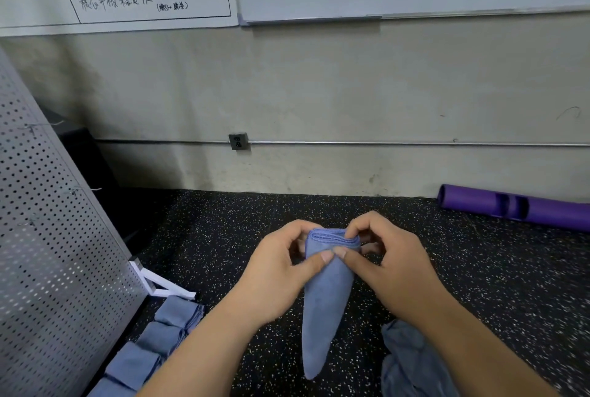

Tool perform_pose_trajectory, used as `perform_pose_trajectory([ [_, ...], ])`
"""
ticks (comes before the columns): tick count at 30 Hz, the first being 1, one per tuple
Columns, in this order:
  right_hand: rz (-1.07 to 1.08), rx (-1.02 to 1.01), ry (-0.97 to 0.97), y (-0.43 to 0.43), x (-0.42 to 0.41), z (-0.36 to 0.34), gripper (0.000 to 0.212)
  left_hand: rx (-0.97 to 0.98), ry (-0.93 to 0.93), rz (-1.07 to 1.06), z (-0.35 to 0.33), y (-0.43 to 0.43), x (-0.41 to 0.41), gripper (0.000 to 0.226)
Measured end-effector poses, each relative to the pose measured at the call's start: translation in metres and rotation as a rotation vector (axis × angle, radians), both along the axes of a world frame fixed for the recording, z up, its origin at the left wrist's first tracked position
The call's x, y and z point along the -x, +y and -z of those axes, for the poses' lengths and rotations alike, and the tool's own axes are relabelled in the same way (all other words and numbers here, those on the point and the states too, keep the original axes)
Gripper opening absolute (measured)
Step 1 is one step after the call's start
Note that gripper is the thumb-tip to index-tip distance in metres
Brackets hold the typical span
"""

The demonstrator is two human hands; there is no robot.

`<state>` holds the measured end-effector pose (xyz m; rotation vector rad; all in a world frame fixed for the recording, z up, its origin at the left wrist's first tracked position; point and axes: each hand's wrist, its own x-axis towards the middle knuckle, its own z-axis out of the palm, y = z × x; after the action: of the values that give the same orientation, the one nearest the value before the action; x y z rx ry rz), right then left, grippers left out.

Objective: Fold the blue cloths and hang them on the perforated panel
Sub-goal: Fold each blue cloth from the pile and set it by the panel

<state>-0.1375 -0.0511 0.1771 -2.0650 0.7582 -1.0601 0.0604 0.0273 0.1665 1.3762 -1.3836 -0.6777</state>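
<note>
We pinched the folded blue cloth (327, 294) by its top edge with left hand (277, 278) and right hand (396, 269).

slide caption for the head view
A folded blue cloth pinched between left hand and right hand, near the perforated panel.

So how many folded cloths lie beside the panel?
4, in a row along the perforated panel: first cloth, second cloth, third cloth, fourth cloth; more may lie off-frame.
</note>
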Motion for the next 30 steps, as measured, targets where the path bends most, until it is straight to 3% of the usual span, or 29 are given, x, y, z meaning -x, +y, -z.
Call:
perform_pose_trajectory([
  [4,-0.067,-0.179,-0.095,0.002,-0.004,0.011,0.054,0.081,0.108,-0.157,-0.001,-0.004,0.0,0.017],
  [9,-0.124,-0.28,0.214,0.015,-0.01,0.041,0.119,0.126,0.2,-0.395,-0.005,-0.008,-0.007,0.012],
  [12,-0.067,-0.26,0.313,0.029,-0.02,0.063,0.137,0.11,0.197,-0.474,-0.005,-0.01,-0.011,0.014],
  [15,0.049,-0.201,0.336,0.035,-0.029,0.086,0.12,0.11,0.266,-0.533,-0.01,-0.013,-0.01,0.019],
  [20,0.19,-0.113,0.453,0.022,-0.021,0.09,0.038,0.059,0.691,-0.562,-0.023,-0.014,-0.018,0.02],
  [22,0.246,-0.088,0.455,0.015,-0.014,0.087,0.015,0.037,0.816,-0.563,-0.023,-0.014,-0.03,0.019],
  [26,0.218,-0.179,0.359,-0.005,-0.001,0.084,0.016,-0.008,1.06,-0.563,-0.025,-0.011,-0.053,0.012],
  [30,0.138,-0.429,0.084,-0.02,0.006,0.073,0.011,-0.045,1.247,-0.606,-0.025,-0.007,-0.075,0.009],
])
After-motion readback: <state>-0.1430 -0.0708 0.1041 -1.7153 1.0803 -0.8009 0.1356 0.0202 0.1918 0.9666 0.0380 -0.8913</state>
